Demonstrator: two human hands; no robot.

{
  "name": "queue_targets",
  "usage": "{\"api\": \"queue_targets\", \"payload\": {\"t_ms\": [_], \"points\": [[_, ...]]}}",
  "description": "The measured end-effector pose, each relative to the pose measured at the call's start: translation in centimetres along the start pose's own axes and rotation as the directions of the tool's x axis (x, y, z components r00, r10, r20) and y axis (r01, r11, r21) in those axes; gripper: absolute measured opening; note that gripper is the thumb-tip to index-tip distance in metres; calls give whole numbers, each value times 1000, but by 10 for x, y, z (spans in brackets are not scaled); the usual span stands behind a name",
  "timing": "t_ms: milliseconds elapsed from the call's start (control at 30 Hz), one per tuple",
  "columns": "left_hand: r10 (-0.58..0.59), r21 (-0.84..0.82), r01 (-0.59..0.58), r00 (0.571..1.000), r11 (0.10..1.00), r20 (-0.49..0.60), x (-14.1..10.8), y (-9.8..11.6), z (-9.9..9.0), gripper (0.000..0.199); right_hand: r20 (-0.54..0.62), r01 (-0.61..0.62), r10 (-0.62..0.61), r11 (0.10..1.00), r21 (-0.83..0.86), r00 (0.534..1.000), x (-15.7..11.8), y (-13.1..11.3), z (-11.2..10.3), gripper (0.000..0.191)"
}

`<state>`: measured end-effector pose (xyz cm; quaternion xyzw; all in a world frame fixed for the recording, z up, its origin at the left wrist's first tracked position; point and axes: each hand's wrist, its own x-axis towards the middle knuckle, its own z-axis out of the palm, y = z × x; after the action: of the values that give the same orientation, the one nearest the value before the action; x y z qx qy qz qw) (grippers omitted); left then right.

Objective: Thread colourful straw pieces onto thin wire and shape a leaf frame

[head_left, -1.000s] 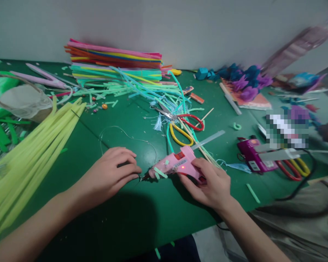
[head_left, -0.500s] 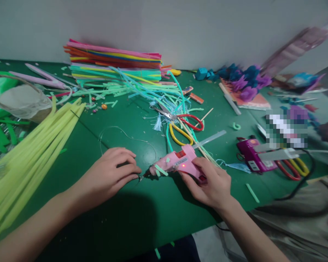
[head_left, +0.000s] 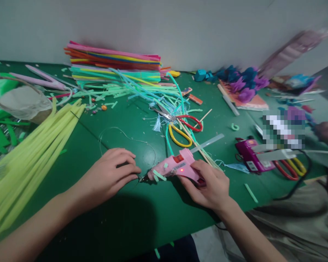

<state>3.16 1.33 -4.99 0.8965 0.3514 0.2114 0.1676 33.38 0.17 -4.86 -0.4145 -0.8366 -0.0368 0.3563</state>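
My right hand [head_left: 210,182] is wrapped round the handle of a pink hot glue gun [head_left: 168,165], its small red light lit and a clear glue stick [head_left: 209,143] jutting from its back. The gun's dark nozzle points left and down, very close to the fingertips of my left hand [head_left: 118,169]. Those left fingers are bent and pressed together low over the table; something tiny and dark shows at their tips, too small to name. A thin clear thread [head_left: 123,131] loops on the table behind my left hand. Bits of green pipe cleaner [head_left: 160,175] lie on the gun's front.
Scissors [head_left: 180,125] with red and yellow handles lie beyond the gun. Pipe cleaner bundles [head_left: 114,58] are stacked against the wall; yellow ones [head_left: 38,156] spread at left. A purple device [head_left: 253,154] sits at right, near another person's clothing [head_left: 297,218]. Beads [head_left: 104,107] lie at upper left.
The glue gun has shifted slightly left and down, and its nozzle is nearer my left fingertips. My left hand has hardly moved.
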Motion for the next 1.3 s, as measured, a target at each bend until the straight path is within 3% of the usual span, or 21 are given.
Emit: {"api": "queue_targets", "payload": {"t_ms": [600,800,1167,1300], "points": [[-49,-24,49,999,999,-6,0,4,-3,22,-33,6,-7,1000,-24,999,6,-4,3,24],[-50,-25,50,999,998,-3,0,3,-4,22,-38,-73,71,997,-26,997,6,-4,5,28],[-54,-37,54,998,998,-8,-1,2,-4,22,-37,-4,1,997,-77,999,5,0,3,27],[-35,-25,35,999,999,3,-1,2,-5,22,-46,-45,43,998,-46,998,4,0,2,29]]}}
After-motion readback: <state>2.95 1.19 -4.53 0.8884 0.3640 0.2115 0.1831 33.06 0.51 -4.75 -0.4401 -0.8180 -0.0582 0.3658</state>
